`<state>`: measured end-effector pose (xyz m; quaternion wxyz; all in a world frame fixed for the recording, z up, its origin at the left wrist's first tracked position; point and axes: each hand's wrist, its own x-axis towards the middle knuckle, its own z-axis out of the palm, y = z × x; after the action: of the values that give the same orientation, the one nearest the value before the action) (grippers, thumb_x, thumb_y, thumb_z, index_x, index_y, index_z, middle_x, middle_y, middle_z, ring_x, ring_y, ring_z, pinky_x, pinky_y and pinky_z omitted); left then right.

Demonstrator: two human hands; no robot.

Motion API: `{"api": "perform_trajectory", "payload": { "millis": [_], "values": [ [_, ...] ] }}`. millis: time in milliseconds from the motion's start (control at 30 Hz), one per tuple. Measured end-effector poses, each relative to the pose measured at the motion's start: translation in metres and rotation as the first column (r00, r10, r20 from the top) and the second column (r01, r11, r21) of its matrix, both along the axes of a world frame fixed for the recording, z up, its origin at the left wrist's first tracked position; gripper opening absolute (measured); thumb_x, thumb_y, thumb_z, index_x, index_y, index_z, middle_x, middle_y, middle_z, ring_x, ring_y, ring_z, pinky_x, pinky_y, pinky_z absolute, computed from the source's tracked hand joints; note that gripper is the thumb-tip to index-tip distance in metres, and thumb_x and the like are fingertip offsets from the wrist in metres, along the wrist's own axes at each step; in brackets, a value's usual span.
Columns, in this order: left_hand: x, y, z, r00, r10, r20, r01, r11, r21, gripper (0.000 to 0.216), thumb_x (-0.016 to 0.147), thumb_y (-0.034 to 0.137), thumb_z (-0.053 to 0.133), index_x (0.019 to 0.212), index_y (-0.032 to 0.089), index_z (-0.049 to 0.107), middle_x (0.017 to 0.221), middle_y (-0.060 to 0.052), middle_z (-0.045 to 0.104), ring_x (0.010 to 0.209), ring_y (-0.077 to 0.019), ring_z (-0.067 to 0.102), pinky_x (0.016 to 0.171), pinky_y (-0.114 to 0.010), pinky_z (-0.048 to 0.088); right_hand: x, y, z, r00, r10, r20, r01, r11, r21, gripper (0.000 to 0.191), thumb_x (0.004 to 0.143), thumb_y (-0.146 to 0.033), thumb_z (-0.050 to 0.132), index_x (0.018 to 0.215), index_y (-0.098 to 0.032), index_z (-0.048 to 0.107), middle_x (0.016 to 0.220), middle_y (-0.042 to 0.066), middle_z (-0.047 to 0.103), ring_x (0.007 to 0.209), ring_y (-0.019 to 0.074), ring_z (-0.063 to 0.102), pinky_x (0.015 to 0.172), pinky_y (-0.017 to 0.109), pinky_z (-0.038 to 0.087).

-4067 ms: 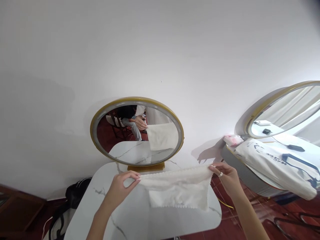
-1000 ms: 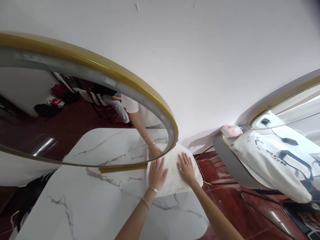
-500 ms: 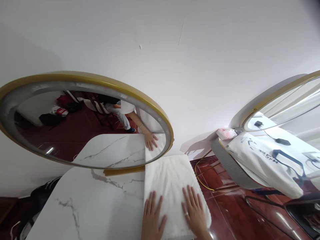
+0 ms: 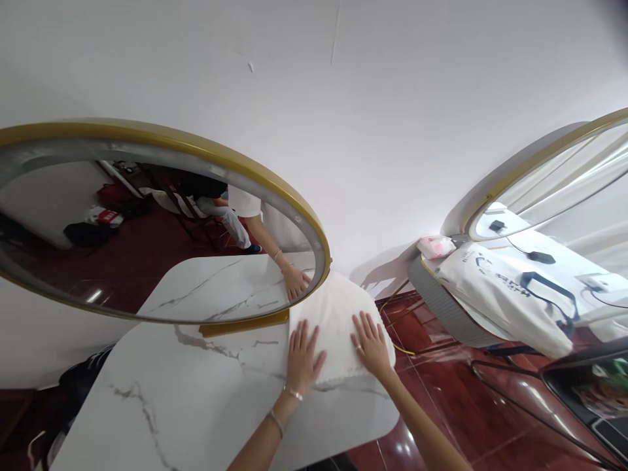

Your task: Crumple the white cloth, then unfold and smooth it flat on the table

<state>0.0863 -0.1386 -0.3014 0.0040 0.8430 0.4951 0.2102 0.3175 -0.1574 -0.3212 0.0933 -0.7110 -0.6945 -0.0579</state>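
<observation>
Pressing: left hand [image 4: 303, 356] and right hand [image 4: 369, 343] lay flat, fingers spread, on white cloth [image 4: 338, 320].
Bag [image 4: 510, 294] writing, far right: unreadable.

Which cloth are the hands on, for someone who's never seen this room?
Find the white marble table with the gold-rimmed round mirror. At its far right corner lies a folded white cloth under both flat hands. It is soft and scallop-edged.

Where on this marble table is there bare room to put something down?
The marble table is bare across its left and near parts, from the mirror base out to the near edge. The far right corner is crowded: the white cloth lies there under the left hand and right hand.
</observation>
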Motion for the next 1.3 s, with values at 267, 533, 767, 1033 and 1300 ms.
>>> {"api": "perform_trajectory", "payload": {
  "millis": [267,533,767,1033,1300],
  "values": [
    [-0.037,-0.124,-0.009,0.984,0.029,-0.174,-0.012,0.995,0.099,0.068,0.087,0.033,0.052,0.149,0.024,0.028,0.154,-0.009,0.032,0.142,-0.0272,0.029,0.104,-0.042,0.038,-0.032,-0.128,-0.006,0.999,0.049,-0.003,-0.048,0.992,0.114,0.064,0.095,-0.04,0.034,0.153,-0.026,0.011,0.155,0.005,0.028,0.143,0.0232,0.024,0.114,0.048,0.018],
    [-0.046,-0.072,0.0,0.984,0.098,-0.152,-0.083,0.991,0.102,0.064,0.09,0.035,0.05,0.149,0.026,0.026,0.155,-0.007,0.029,0.141,-0.0256,0.03,0.108,-0.041,0.034,-0.049,-0.067,-0.003,0.998,0.056,-0.035,-0.052,0.992,0.118,0.064,0.096,-0.036,0.032,0.153,-0.029,0.002,0.155,0.004,0.027,0.143,0.0238,0.025,0.113,0.048,0.022],
    [-0.028,-0.06,0.001,0.992,0.047,-0.12,-0.039,0.997,0.072,0.064,0.091,0.039,0.05,0.149,0.025,0.026,0.157,-0.008,0.024,0.143,-0.0277,0.026,0.111,-0.044,0.03,-0.03,-0.075,-0.011,0.997,0.049,-0.066,-0.041,0.992,0.123,0.06,0.096,-0.042,0.03,0.152,-0.032,0.008,0.155,0.003,0.027,0.142,0.025,0.026,0.113,0.053,0.016],
    [-0.029,-0.088,0.007,0.993,-0.027,-0.118,0.032,0.999,0.041,0.064,0.091,0.037,0.05,0.149,0.026,0.026,0.156,-0.006,0.027,0.141,-0.0246,0.03,0.109,-0.039,0.033,-0.011,-0.108,-0.026,0.999,0.032,-0.044,-0.025,0.987,0.157,0.064,0.094,-0.046,0.03,0.152,-0.032,0.009,0.155,0.003,0.027,0.141,0.0278,0.029,0.111,0.055,0.019],
    [-0.087,-0.133,-0.017,0.988,0.07,-0.138,-0.057,0.994,0.096,0.069,0.084,0.033,0.053,0.148,0.029,0.03,0.148,-0.005,0.042,0.134,-0.0247,0.041,0.101,-0.038,0.041,-0.058,-0.12,-0.018,0.982,0.184,-0.039,-0.175,0.968,0.179,0.066,0.092,-0.042,0.037,0.152,-0.033,0.012,0.151,0.005,0.035,0.137,0.0276,0.036,0.111,0.052,0.022]
  ]
}}
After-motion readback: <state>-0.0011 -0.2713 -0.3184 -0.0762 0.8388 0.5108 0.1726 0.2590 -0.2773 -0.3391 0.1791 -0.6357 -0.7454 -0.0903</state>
